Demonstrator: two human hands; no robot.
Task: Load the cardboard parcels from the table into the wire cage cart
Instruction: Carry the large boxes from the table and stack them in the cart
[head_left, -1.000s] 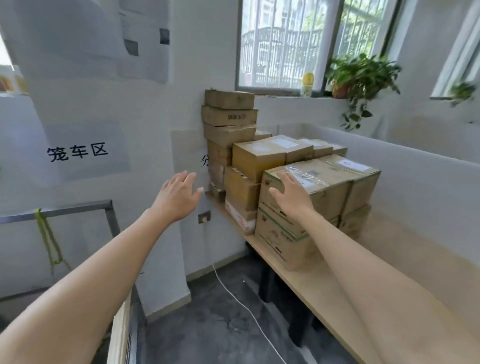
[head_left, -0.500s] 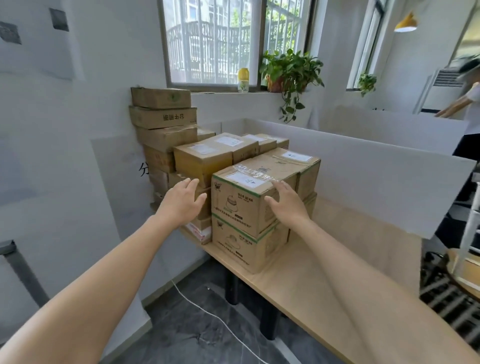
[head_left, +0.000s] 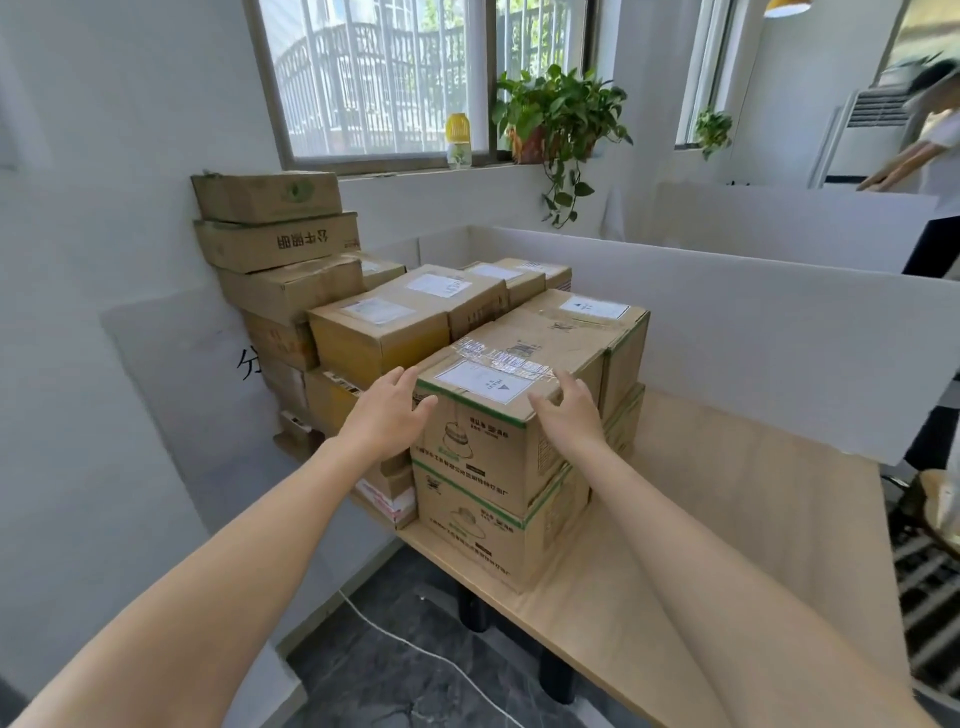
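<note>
Head view: the left hand (head_left: 387, 410) and right hand (head_left: 566, 415) are both wide, fingers spread, holding nothing. They flank the near top corners of the top parcel (head_left: 519, 353), probably to clamp its sides for a lift. The parcel sits on a matching box (head_left: 467, 525) at the worktop (head_left: 727, 519) edge. The cart is out of view. The parcel carries a white label (head_left: 480, 382) and a green hat drawing (head_left: 454, 436); the print is too small to read.

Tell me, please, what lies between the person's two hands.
The top carton of the nearest stack on the table lies between the left hand and the right hand, white label up, as the head view shows.
</note>
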